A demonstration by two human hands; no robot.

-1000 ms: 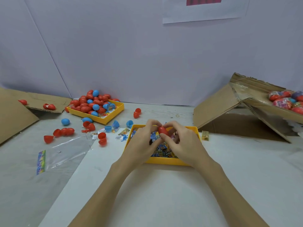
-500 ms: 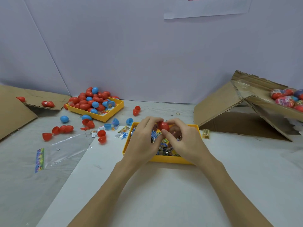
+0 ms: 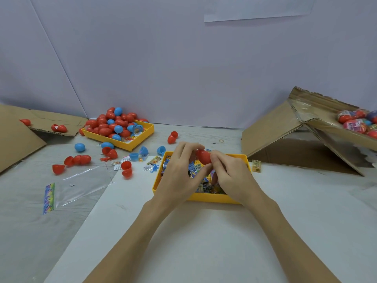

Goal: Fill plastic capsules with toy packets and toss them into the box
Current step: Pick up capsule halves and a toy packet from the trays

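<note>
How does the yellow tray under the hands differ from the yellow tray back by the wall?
The near tray holds small printed toy packets; the far tray is heaped with red and blue capsules. The near tray sits square to the camera under both hands, the left hand and right hand gripping a red capsule above it; the far tray sits turned at an angle, untouched. Both are shallow yellow plastic trays.

I turned the red capsule [image 3: 203, 156] between my hands over the packet tray [image 3: 206, 198]. It had stood as a small round end between my fingertips; now it lay sideways, more of its shell showing. My right hand [image 3: 230, 176] closed in, its fingers bending over the capsule's right end, against my left hand [image 3: 179, 172].
</note>
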